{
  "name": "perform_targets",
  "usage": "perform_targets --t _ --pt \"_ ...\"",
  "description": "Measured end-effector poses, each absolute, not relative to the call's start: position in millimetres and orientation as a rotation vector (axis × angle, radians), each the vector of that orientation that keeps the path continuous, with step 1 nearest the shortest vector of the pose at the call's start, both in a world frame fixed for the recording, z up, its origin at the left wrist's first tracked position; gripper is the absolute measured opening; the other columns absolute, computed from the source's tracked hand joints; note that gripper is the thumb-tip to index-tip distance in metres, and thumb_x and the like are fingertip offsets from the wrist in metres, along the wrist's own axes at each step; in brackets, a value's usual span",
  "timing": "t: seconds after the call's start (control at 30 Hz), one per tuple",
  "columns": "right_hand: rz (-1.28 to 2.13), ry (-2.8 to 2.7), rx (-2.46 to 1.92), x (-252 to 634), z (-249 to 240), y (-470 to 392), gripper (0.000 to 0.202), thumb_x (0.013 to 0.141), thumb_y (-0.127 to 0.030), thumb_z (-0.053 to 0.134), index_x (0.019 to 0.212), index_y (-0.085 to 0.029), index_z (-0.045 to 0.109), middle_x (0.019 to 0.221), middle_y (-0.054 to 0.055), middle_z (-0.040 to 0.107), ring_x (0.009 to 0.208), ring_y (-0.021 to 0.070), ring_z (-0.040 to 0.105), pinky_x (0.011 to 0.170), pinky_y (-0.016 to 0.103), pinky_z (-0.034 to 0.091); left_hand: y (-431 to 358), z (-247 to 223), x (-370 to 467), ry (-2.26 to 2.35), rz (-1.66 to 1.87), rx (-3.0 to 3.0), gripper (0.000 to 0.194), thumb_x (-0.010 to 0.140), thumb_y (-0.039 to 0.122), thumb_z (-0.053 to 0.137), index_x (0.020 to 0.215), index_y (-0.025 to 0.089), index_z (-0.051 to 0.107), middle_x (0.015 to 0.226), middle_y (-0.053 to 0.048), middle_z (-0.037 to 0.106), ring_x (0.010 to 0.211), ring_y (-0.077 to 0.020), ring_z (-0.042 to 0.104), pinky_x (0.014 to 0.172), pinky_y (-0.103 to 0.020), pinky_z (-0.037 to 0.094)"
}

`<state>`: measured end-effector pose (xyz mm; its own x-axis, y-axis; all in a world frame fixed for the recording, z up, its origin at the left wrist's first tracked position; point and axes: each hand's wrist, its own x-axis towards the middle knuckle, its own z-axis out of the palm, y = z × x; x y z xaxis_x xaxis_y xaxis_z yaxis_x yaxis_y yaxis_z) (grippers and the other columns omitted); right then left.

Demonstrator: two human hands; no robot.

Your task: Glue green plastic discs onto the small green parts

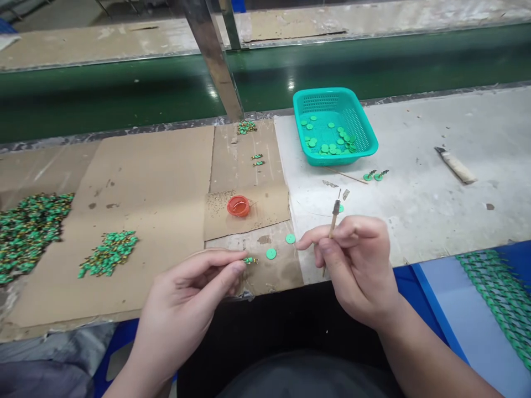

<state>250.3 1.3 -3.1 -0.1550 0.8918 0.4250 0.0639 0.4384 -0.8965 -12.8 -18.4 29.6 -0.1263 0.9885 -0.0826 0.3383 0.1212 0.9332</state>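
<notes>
The person's left hand [191, 304], at the lower centre-left of the frame, pinched a small green-and-gold figured piece [250, 260] between thumb and index finger, its end jutting out past the fingertips; the right hand [360, 265], at the lower centre-right, had its fingers closed around a thin wooden stick with a dark upper section and fine tip [334, 218], held nearly upright; its index finger pointed towards the left of the frame. Between the hands, two flat round green discs [271, 254] lay on the pale, stained counter [418, 221]; above them, at the centre, a small round red plastic cup [238, 206] stood on brown cardboard [269, 213]. A teal perforated plastic basket [370, 145] at the upper centre-right held more such discs; just below it were two green discs with dark twisted uprights [378, 176]. Similar green-and-gold pieces formed a small heap [110, 254] at the lower left and a larger heap [31, 232] at the left edge.
</notes>
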Motion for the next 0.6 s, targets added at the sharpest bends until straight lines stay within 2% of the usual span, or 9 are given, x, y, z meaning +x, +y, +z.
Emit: perform_targets --t 0.1,0.2,0.3,0.37,0.43,0.6 --pt "0.98 -1.503 -0.834 248 -1 1 0.037 0.12 -0.008 0.055 0.142 -0.036 0.045 0.124 0.003 0.085 0.077 0.0123 0.077 0.072 0.029 0.065 -17 29 -13 1.606 1.024 1.355 0.034 0.088 0.064 0.097 0.089 0.03 0.095 0.07 -0.003 0.082 0.054 -0.0142 0.074 0.051 -0.015 0.061" --pt "1.047 -1.538 -0.869 251 4 3 0.034 0.121 -0.014 0.06 0.148 -0.034 0.054 0.135 0.005 0.085 0.093 0.0151 0.086 0.083 0.031 0.071 -17 26 -14 1.61 1.029 1.459 0.022 0.097 0.053 0.092 0.09 0.032 0.092 0.079 0.0 0.085 0.058 -0.0142 0.077 0.054 -0.017 0.064" --pt "0.983 -1.632 -0.916 255 7 7 0.019 0.121 -0.019 0.065 0.137 -0.03 0.07 0.132 0.005 0.085 0.112 0.0188 0.087 0.097 0.033 0.072 -16 19 -14 1.609 1.014 1.771 0.013 0.108 0.039 0.08 0.101 0.036 0.09 0.098 0.004 0.087 0.08 -0.0121 0.083 0.076 -0.017 0.068" --pt "0.874 -1.687 -0.912 257 6 10 0.015 0.12 -0.019 0.066 0.131 -0.025 0.072 0.123 0.006 0.086 0.118 0.0208 0.085 0.102 0.034 0.071 -14 14 -12 1.552 0.972 2.005 0.014 0.112 0.03 0.074 0.111 0.036 0.087 0.107 0.005 0.087 0.096 -0.0106 0.083 0.092 -0.017 0.066" --pt "0.773 -1.74 -0.888 257 4 12 0.013 0.119 -0.016 0.066 0.129 -0.02 0.073 0.117 0.008 0.085 0.116 0.0212 0.084 0.103 0.034 0.07 -12 10 -9 1.496 0.934 2.152 0.016 0.114 0.024 0.072 0.118 0.034 0.083 0.111 0.005 0.087 0.104 -0.01 0.082 0.1 -0.017 0.062" --pt "0.667 -1.799 -0.869 253 -1 14 0.011 0.118 -0.013 0.064 0.121 -0.014 0.074 0.111 0.01 0.084 0.106 0.0203 0.082 0.099 0.032 0.068 -11 5 -4 1.513 0.926 2.269 0.017 0.115 0.018 0.072 0.123 0.03 0.08 0.116 0.003 0.086 0.109 -0.0112 0.08 0.105 -0.021 0.06"
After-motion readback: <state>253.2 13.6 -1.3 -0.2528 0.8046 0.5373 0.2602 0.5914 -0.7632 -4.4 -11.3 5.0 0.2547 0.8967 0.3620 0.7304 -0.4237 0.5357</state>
